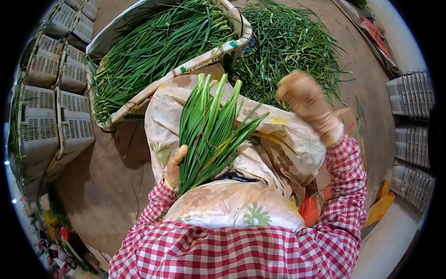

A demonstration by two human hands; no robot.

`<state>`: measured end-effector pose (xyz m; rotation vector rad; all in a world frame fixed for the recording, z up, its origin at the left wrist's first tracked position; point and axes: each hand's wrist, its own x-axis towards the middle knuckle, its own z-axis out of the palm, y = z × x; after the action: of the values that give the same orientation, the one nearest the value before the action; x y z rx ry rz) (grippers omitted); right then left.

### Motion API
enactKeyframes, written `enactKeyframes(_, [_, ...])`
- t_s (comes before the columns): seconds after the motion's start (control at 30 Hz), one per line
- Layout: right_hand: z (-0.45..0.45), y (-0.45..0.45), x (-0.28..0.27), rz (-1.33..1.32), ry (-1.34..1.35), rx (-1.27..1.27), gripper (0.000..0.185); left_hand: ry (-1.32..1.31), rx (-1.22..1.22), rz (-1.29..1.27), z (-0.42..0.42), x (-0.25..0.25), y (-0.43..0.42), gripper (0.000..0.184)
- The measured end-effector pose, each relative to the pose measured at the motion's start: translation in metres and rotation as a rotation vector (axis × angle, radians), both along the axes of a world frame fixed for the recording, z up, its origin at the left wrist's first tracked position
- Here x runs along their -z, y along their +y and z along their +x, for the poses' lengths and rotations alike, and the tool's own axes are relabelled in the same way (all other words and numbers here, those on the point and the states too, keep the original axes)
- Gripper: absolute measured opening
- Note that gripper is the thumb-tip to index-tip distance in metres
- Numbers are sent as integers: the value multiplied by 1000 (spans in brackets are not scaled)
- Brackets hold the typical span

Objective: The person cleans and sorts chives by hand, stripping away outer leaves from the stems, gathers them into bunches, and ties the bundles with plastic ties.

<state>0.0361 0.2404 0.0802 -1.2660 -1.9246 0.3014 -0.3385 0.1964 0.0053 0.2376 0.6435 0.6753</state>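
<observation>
Bunch of long, narrow green stalks (209, 135), above the lap, pale stem ends pointing far. The left hand (173, 169) clasps its near left edge, thumb visible, other fingers hidden by leaves. The right hand (303, 94), apart at right, is blurred; whether its fingers are together cannot be told. Below: cream, flower-printed cloth (162, 104). Far left: pale-rimmed basket (204, 59) of similar stalks. Far right of it: loose green leaf heap (288, 46).

Right hand (302, 93) motion-blurred; I can't tell its grip. Left hand (174, 169) mostly hidden from me behind green leaf bundle (206, 135). Checked shirt (209, 253) cut by bottom edge. Lower-left clutter (53, 242) too small to identify.
</observation>
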Motion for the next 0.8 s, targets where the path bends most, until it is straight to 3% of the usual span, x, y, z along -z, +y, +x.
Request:
enactKeyframes(0.07, [45,14,-6,135,-52,252,10,-91,30,-2,-2,1,1,49])
enactKeyframes(0.13, [81,19,-25,-78,-942,911,24,-9,-16,-81,2,-9,0,51])
enactKeyframes(0.17, [76,18,-20,-75,-944,906,24,-128,9,-103,1,-8,1,51])
enactKeyframes(0.23, [49,12,2,-369,-640,732,61,-136,0,-78,-1,-5,2,51])
enactKeyframes(0.27, [29,9,10,-357,-547,397,85,-145,-11,-58,-1,-2,1,50])
enactKeyframes(0.3, [7,9,29,-353,-515,192,91,-188,10,-48,-3,2,2,50])
enactKeyframes(0.33, [-22,3,28,-480,-302,79,85,-184,4,-53,-1,1,2,50])
enactKeyframes(0.37, [-42,-5,36,-582,123,-62,70,-168,0,-55,2,-3,2,50])
enactKeyframes(0.4, [-51,-4,41,-348,-172,-163,53,-151,-3,-55,3,-5,2,50])
enactKeyframes(0.47, [-70,2,49,-316,-265,-282,21,-131,-17,-72,1,-5,3,49])
enactKeyframes(0.53, [-64,6,45,-139,-666,-150,9,-133,-27,-56,3,-8,4,47])
enactKeyframes(0.57, [-45,18,49,179,-274,-175,7,-135,-36,-54,1,-4,4,47])
enactKeyframes(0.6, [-24,20,44,159,-751,101,8,-118,-61,-40,-3,3,4,47])
enactKeyframes(0.63, [-1,25,34,73,-786,248,11,-102,-85,-26,-5,8,4,46])
enactKeyframes(0.67, [31,34,37,195,-596,333,13,-106,-89,-24,-3,5,5,46])
enactKeyframes(0.73, [75,37,28,-171,-484,801,19,-128,-86,-47,3,-7,6,46])
enactKeyframes(0.77, [91,36,21,-318,-538,875,26,-131,-93,-40,6,-12,7,46])
enactKeyframes(0.8, [100,44,20,-552,-775,909,30,-58,-101,-63,9,-18,7,45])
